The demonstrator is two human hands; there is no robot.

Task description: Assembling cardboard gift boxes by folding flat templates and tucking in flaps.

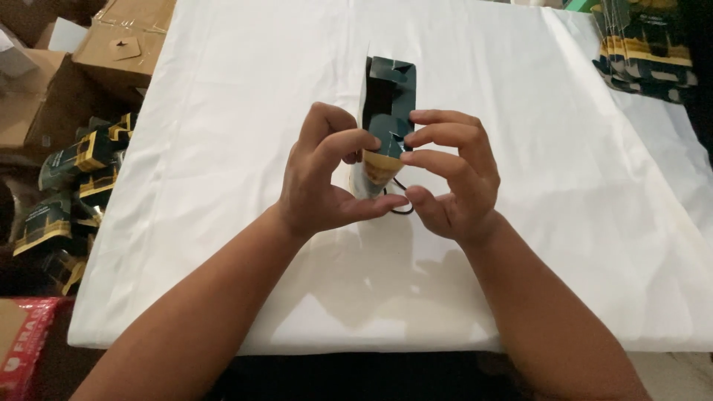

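Observation:
Both my hands hold a small dark green paper bag (389, 96) with a gold band near its lower part, tilted above the white cloth-covered table (223, 148). My left hand (323, 174) pinches the bag's near edge with thumb and forefinger. My right hand (449, 174) grips the same end from the right side. A thin dark cord loop (401, 200) hangs from the bag between my palms. The bag's far end is open and folded.
A stack of flat green and gold bags (646, 48) lies at the table's far right corner. More finished bags (74, 186) pile on the floor to the left, beside cardboard boxes (119, 37). A red carton (22, 349) sits at the lower left.

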